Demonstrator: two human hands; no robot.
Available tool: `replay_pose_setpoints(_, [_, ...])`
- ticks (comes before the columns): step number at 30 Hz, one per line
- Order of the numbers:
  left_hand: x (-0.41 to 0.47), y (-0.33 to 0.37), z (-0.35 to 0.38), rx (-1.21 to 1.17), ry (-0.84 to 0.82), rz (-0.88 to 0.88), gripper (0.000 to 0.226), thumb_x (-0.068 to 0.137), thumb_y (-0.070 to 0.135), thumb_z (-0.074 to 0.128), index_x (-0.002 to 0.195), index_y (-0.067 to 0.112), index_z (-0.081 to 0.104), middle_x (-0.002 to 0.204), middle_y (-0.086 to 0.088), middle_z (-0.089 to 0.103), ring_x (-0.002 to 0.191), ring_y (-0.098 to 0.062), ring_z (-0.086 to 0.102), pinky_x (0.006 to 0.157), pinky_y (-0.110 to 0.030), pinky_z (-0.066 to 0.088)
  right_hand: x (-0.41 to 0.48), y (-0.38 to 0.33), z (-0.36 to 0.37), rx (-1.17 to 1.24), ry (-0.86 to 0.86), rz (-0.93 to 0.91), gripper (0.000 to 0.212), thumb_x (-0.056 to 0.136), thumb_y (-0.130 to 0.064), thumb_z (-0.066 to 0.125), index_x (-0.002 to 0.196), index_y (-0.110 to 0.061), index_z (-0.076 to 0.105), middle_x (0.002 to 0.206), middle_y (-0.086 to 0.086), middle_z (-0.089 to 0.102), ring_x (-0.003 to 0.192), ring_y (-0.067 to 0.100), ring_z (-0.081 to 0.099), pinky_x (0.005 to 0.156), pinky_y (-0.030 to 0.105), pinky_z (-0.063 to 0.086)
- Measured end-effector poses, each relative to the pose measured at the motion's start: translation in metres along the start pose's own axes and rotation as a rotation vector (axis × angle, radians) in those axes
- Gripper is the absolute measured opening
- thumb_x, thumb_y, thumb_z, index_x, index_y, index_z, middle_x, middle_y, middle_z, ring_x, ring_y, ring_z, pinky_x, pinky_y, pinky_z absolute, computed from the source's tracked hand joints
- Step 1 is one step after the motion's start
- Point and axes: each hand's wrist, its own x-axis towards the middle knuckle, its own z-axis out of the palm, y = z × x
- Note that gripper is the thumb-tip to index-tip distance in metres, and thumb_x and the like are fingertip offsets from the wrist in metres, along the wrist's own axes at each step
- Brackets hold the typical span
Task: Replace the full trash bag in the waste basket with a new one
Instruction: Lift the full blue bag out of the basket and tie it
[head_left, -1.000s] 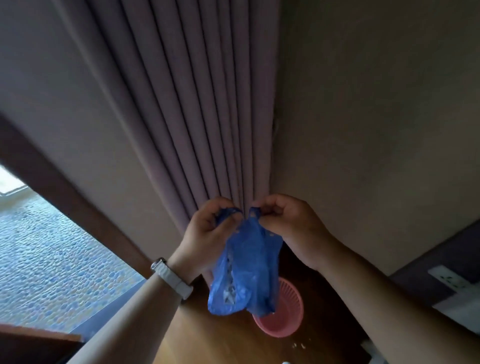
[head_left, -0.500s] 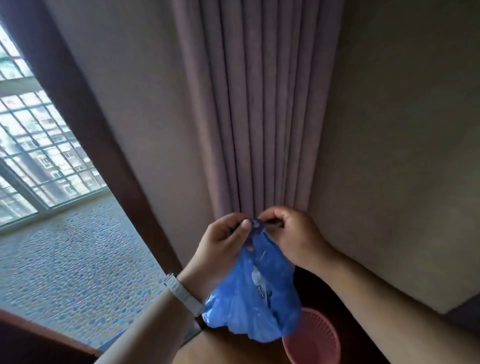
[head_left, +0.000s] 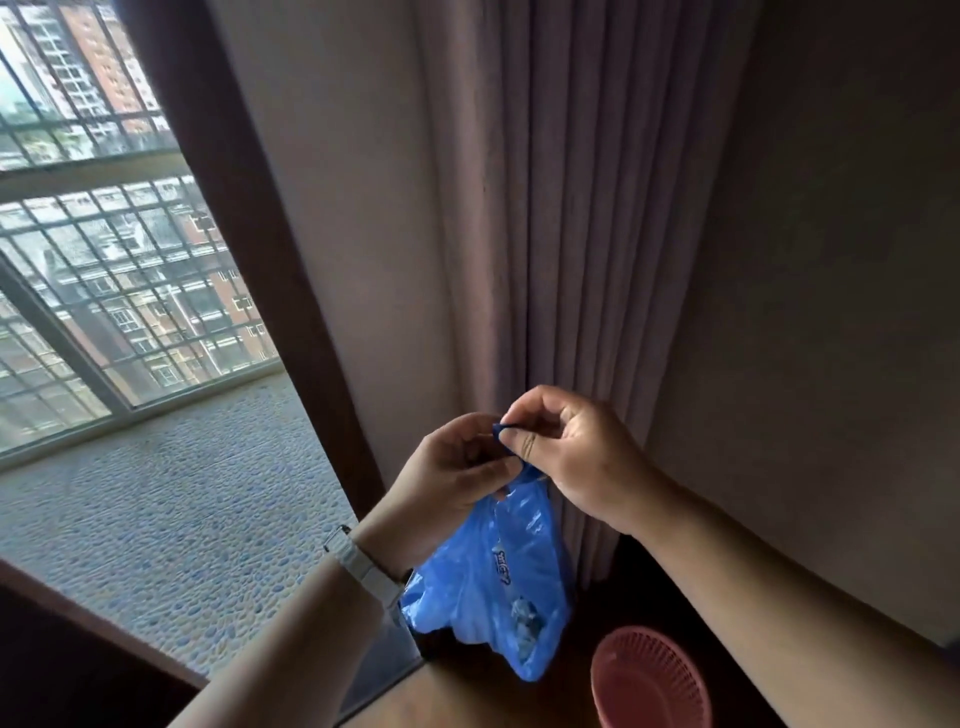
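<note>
Hanging below both hands, the crinkled blue plastic trash bag (head_left: 493, 577) is held in the air above the wooden floor (head_left: 467, 701), left of the round pink mesh plastic waste basket (head_left: 652, 680). The left hand (head_left: 447, 473) has its grip closed on the bag's gathered top; the right hand (head_left: 571, 457) pinches the same twisted top between thumb and forefinger. Behind them hangs a pleated mauve curtain (head_left: 571, 208).

Blue trash bag (head_left: 493, 587) hanging, part-filled; pink waste basket (head_left: 649, 680) empty below.
</note>
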Motion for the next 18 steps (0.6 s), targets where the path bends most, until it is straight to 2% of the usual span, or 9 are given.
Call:
replay_pose_setpoints(3, [0.0,-0.004,-0.002,-0.01,0.082,0.012,0.023,0.079,0.01,0.069,0.098,0.0,0.063,0.072,-0.009,0.066,0.06,-0.016,0.056,0.061,-0.032,0.048,-0.001,0.0,-0.001,-0.029,-0.048,0.015,0.016,0.084,-0.009,0.072,0.088,-0.025,0.068,0.081,-0.005,0.068,0.079,0.012,0.066,0.076,0.032,0.056])
replay_pose_setpoints(5, [0.001,-0.006,-0.005,-0.059,0.132,0.006,0.024,0.079,0.012,0.069,0.095,-0.004,0.061,0.073,-0.012,0.065,0.058,-0.018,0.054,0.061,-0.034,0.046,-0.003,0.0,-0.006,-0.06,-0.072,0.016,0.02,0.082,-0.009,0.073,0.09,-0.026,0.067,0.083,-0.009,0.068,0.083,0.009,0.066,0.08,0.028,0.055])
replay_pose_setpoints(7, [0.002,-0.004,-0.007,-0.095,0.138,0.001,0.024,0.079,0.012,0.068,0.091,-0.006,0.059,0.075,-0.018,0.063,0.057,-0.019,0.052,0.059,-0.032,0.045,-0.006,-0.003,-0.01,-0.093,-0.105,0.036,0.02,0.082,-0.008,0.073,0.091,-0.025,0.067,0.081,-0.011,0.068,0.08,0.005,0.064,0.077,0.023,0.054])
replay_pose_setpoints(10, [0.004,0.0,-0.005,-0.154,0.086,0.001,0.01,0.079,0.007,0.064,0.085,0.002,0.057,0.075,-0.018,0.061,0.057,-0.019,0.05,0.054,-0.026,0.044,-0.009,-0.004,-0.015,-0.173,-0.14,0.05,0.011,0.083,-0.012,0.074,0.091,-0.017,0.068,0.08,-0.002,0.07,0.075,0.007,0.063,0.075,0.032,0.056])
replay_pose_setpoints(12, [0.007,0.0,-0.001,-0.209,0.055,-0.013,0.006,0.078,0.004,0.061,0.082,0.008,0.058,0.077,-0.016,0.059,0.061,-0.02,0.05,0.054,-0.025,0.044,-0.009,-0.001,-0.017,-0.233,-0.138,0.031,0.009,0.084,-0.013,0.073,0.088,-0.019,0.068,0.077,-0.004,0.068,0.072,0.006,0.061,0.072,0.035,0.055])
replay_pose_setpoints(15, [0.013,-0.001,0.002,-0.287,0.014,-0.038,0.01,0.075,0.003,0.062,0.079,0.013,0.061,0.083,-0.017,0.056,0.072,-0.025,0.053,0.064,-0.031,0.047,-0.009,0.004,-0.021,-0.282,-0.097,-0.039,0.012,0.084,-0.006,0.069,0.085,-0.017,0.066,0.076,-0.011,0.063,0.071,0.003,0.058,0.069,0.028,0.051])
replay_pose_setpoints(18, [0.015,-0.001,0.001,-0.263,-0.072,-0.033,0.011,0.075,0.01,0.067,0.081,0.011,0.059,0.086,-0.016,0.053,0.079,-0.029,0.047,0.072,-0.037,0.039,-0.005,0.006,-0.025,-0.285,-0.05,-0.099,0.012,0.084,-0.003,0.065,0.086,-0.015,0.065,0.087,-0.004,0.064,0.08,0.009,0.061,0.077,0.033,0.053])
